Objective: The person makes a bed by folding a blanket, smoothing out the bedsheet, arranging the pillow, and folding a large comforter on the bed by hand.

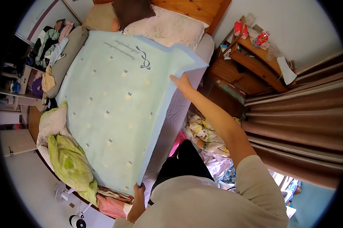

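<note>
A thin, sheet-like pale green bed mat [107, 102] with a blue border, small flowers and a printed bow lies spread over the bed. My right hand [182, 82] is closed on its long near edge, close to the pillow end. Beyond that hand, the mat's corner juts out past the mattress side. Down at the foot end, my left hand [139, 188] pinches the mat's other near corner. Between the mat and my legs, a strip of greyish-lilac mattress cover [167, 121] shows.
Pillows [165, 27] and a dark cushion [133, 13] lie by the headboard. A green quilt [70, 163] is bunched at the foot end. A wooden desk [251, 62] with clutter stands at right, near brown curtains [297, 129]. Bedding [207, 133] is heaped beside my legs.
</note>
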`<state>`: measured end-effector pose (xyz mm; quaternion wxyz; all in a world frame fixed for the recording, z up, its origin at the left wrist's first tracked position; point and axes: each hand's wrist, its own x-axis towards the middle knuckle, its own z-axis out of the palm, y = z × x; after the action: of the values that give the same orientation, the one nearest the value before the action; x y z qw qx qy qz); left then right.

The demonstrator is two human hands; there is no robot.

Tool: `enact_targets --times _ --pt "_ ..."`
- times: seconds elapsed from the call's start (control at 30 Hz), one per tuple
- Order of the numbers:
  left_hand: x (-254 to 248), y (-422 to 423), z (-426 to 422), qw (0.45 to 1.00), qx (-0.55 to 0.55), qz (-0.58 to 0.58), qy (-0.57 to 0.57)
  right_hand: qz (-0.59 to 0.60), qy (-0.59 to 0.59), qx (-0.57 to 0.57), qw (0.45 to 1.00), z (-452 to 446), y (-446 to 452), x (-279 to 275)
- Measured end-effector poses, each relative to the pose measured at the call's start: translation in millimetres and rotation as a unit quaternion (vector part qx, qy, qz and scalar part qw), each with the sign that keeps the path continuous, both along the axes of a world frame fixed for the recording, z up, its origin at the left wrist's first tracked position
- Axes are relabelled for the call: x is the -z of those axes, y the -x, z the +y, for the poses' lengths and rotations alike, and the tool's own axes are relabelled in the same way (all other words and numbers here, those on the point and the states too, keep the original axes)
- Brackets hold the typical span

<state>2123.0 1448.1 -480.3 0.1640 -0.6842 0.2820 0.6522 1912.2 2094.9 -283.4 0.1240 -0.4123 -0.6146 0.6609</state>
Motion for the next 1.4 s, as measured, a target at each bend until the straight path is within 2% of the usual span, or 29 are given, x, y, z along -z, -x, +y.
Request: enact_targets --times 0.1,0.13,0.23,0.27,0.33,0.47,0.57,0.67,0.8,0.97,1.0,1.03,1.07,1.1,1.13,1.17,1.23,1.3,1.4 --pt "-12 3 -13 0.998 0.008 0.033 -0.056 -0.037 -0.068 -0.008 0.997 3 -5 -10" --pt "-14 4 -11 0.999 0.025 0.039 -0.027 -0.061 -0.099 -0.016 0.993 7 -9 -4" --pt "-19 2 -9 0.998 0.013 0.050 -0.023 -0.009 -0.119 -0.019 0.993 14 -23 4" --pt "-20 -3 -10 0.999 0.004 0.043 -0.020 -0.044 -0.135 -0.021 0.990 15 -28 0" --pt "-25 -9 -2 0.999 -0.018 0.031 -0.013 -0.109 -0.166 -0.032 0.980 12 -32 -24" --pt "-43 -9 12 1.000 -0.008 0.024 0.001 -0.174 -0.068 -0.068 0.980 10 -36 -54" --pt "-47 -2 20 0.999 -0.013 0.029 -0.007 -0.204 -0.134 -0.126 0.962 9 -33 -90" --pt "-33 -5 16 0.999 -0.016 0.042 -0.001 -0.129 -0.086 -0.131 0.979 29 -23 -49" --pt "-27 -6 35 0.998 -0.051 0.033 0.028 -0.084 -0.026 -0.139 0.986 52 -3 -29" --pt "-8 -2 98 0.991 0.001 0.125 0.054 -0.073 0.074 0.001 0.995 86 1 27" --pt "-10 13 126 0.987 -0.132 0.089 0.031 -0.044 0.153 0.026 0.987 96 -5 42" --pt "-13 21 147 0.987 -0.128 0.080 0.053 -0.046 0.218 0.065 0.973 113 -14 96" --pt "-15 26 163 0.988 -0.107 0.070 0.081 0.001 0.314 0.145 0.938 117 -25 104" --pt "-17 30 179 0.988 -0.095 0.065 0.104 0.061 0.407 0.137 0.901 127 -40 134" --pt "-23 32 194 0.986 -0.089 0.058 0.126 0.021 0.442 0.161 0.882 134 -49 139" --pt "-27 34 205 0.984 -0.084 0.052 0.147 0.034 0.454 0.146 0.878 143 -62 156" --pt "-34 37 215 0.979 -0.070 0.036 0.186 -0.033 0.448 0.146 0.882 155 -67 137" --pt "-43 36 218 0.973 -0.058 0.019 0.222 -0.068 0.386 0.169 0.904 165 -71 133" --pt "-48 35 220 0.965 -0.041 -0.003 0.259 -0.187 0.267 0.209 0.922 186 -70 143"
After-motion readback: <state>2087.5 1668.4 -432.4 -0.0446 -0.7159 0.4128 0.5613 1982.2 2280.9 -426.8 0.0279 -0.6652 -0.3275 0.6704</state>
